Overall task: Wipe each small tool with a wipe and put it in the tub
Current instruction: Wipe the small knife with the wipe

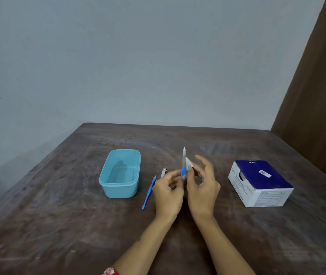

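Observation:
My left hand (168,190) pinches the blue handle of a nail file (184,159), holding it upright above the table with its metal blade pointing up. My right hand (202,185) pinches a small white wipe (188,163) against the blade just above the handle, its other fingers spread. A light blue tub (106,180) stands to the left and looks empty. Between the tub and my left hand lie a thin blue-handled tool (148,194) and a metal nail clipper (163,173), partly hidden by my fingers.
A blue and white box of swabs (261,182) sits on the right side of the dark wooden table (59,225). A grey wall stands behind the table, and a brown panel rises at the far right.

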Tool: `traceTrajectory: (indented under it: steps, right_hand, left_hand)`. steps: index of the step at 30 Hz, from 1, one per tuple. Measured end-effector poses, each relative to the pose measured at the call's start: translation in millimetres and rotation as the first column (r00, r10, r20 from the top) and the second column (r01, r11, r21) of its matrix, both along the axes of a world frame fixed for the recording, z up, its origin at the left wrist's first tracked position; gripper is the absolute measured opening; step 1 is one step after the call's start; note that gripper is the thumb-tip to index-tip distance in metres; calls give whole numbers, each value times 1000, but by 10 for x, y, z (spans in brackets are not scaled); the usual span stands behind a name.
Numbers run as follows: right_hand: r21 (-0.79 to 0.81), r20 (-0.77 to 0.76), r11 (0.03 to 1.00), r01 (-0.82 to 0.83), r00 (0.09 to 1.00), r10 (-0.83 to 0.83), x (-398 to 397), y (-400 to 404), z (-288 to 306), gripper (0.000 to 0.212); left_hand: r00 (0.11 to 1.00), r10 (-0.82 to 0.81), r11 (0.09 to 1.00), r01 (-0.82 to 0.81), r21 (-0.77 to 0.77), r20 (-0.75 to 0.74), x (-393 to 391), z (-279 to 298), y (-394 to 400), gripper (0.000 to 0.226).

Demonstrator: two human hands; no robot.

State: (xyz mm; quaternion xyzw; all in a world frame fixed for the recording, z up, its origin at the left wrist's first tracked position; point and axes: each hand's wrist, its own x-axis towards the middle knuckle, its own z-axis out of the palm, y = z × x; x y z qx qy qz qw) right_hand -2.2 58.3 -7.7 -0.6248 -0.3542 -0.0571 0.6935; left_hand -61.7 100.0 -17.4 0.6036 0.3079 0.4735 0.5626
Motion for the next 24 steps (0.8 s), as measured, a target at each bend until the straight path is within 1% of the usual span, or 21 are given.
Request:
traceTrajectory:
  steps: [2, 6, 8, 11, 15, 17, 20, 22, 24]
  right_hand:
    - [5, -26, 1000, -28, 999, 28, -19, -21, 17, 35]
    - [17, 81, 1000, -4, 997, 2, -63, -23, 3, 28]
    - [28, 96, 1000, -5, 995, 2, -87, -21, -5, 28]
    - [33, 27, 998, -44, 999, 44, -81, -17, -7, 30]
    - [24, -134, 999, -49, 990, 52, -9, 18, -43, 29]
    - [39, -223, 997, -60, 973, 67, 12, 23, -27, 27]
    - [97, -356, 994, -57, 930, 88, 27, 41, 42, 19]
    - [123, -393, 991, -43, 915, 89, 23, 49, 72, 15]
    - [109, -399, 993, -50, 913, 90, 14, 43, 66, 13]
  left_hand:
    - [1000, -15, 1000, 15, -25, -8, 5, -19, 15, 22]
    - [1000, 25, 1000, -25, -16, 5, -5, -38, 39, 15]
    - [999, 31, 1000, -31, 3, 15, -14, -25, 33, 14]
    - [999, 38, 998, -37, 50, -5, -13, -27, 40, 18]
    - [994, 38, 988, -23, 151, -98, 19, -92, 87, 24]
    - [992, 39, 987, -19, 162, -119, 27, -101, 97, 25]
    - [990, 24, 982, 3, 188, -141, 34, -69, 80, 23]
    - [988, 22, 980, 8, 201, -150, 26, -48, 63, 23]
    - [987, 37, 977, -3, 212, -156, 19, -52, 66, 24]
